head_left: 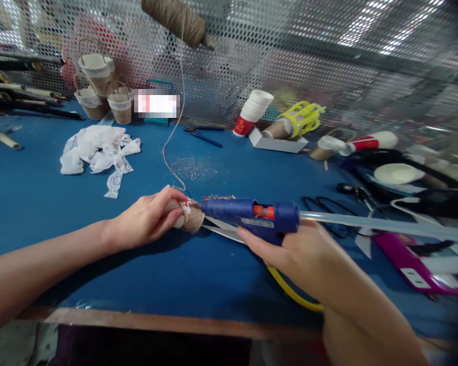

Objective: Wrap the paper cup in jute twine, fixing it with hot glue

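Observation:
My left hand (148, 216) is closed around a paper cup (193, 219) partly wrapped in twine, tilted on its side just above the table. A strand of twine (168, 145) runs from the cup up to a large spool (177, 20). My right hand (290, 249) grips a blue hot glue gun (232, 211), its nozzle at the cup's side. A clear glue stick (366, 223) sticks out of the gun's back. Below the gun lie scissor blades (225, 231), and a yellow handle (290, 290) shows under my right hand.
White lace (95, 147) lies in a heap at left, before several twine-wrapped cup baskets (97, 73). Pliers (206, 134), stacked paper cups (252, 112) and a white box (278, 142) stand along the mesh. A purple power strip (404, 264) and cables are at right.

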`<state>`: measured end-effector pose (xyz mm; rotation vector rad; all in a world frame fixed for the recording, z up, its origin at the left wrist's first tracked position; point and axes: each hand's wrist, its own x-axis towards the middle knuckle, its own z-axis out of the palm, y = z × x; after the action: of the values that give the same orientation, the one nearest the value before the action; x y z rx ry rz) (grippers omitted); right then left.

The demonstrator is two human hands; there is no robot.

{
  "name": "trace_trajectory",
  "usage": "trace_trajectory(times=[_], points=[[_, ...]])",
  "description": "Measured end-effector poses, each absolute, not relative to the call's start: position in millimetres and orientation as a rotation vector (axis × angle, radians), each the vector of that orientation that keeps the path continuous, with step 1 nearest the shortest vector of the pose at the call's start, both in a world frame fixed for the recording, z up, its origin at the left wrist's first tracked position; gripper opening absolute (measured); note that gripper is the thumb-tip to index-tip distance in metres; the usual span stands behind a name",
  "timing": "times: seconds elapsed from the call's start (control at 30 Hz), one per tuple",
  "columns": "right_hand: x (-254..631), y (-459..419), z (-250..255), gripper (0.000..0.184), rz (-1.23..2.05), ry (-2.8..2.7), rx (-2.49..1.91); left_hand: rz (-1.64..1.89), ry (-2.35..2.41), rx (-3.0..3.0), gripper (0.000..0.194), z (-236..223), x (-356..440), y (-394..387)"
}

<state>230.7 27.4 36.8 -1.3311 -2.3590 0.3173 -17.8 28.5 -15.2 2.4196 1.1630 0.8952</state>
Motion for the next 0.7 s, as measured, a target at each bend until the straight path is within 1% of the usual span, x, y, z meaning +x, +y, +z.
trace_trajectory(times=[0.1, 0.27, 0.47, 0.7], points=[[223, 28, 43, 0.027, 0.382, -2.347, -1.413, 0.925, 1.129, 2.467, 0.017, -17, -18, 29], [212, 29, 54, 0.019, 0.577, -2.279, -1.574, 0.94, 1.101, 2.512, 0.016, -17, -18, 29], [214, 32, 51, 0.038, 0.69, -2.257, -1.61, 0.927, 1.094, 2.519, 0.016, -17, -18, 29], [213, 34, 52, 0.039, 0.851, -2.177, -1.62, 0.908, 1.08, 2.544, 0.016, -15, -18, 28]])
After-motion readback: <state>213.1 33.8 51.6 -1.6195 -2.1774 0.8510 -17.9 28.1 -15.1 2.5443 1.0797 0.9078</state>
